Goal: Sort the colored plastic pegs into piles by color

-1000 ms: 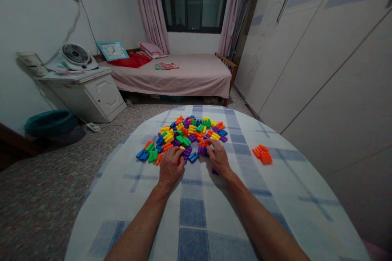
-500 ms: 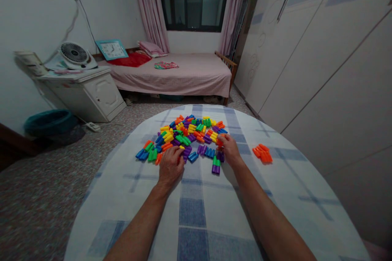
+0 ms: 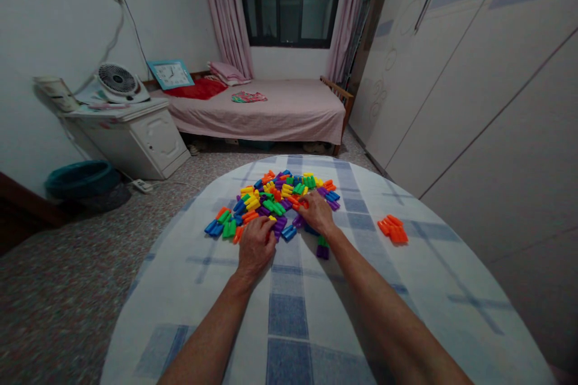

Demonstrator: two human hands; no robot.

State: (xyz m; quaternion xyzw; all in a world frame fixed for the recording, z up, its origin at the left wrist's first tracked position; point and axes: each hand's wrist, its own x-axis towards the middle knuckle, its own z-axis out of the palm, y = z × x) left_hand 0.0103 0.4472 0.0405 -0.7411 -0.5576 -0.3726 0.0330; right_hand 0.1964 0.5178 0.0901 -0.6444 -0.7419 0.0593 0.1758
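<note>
A heap of colorful plastic building pieces (image 3: 275,204) is sitting mid-table on a checked tablecloth (image 3: 149,289), toward the far edge. The left hand (image 3: 256,246) is curling over the heap's near edge, and the right hand (image 3: 316,213) is half-closing at its right side, maybe pinching an orange piece (image 3: 303,204), hard to tell from here. A small orange stack (image 3: 392,230) is lying well apart, near the right edge.

place: home bedroom | shows: bed (image 3: 271,117), wardrobe (image 3: 478,102), curtained window (image 3: 289,0)
</note>
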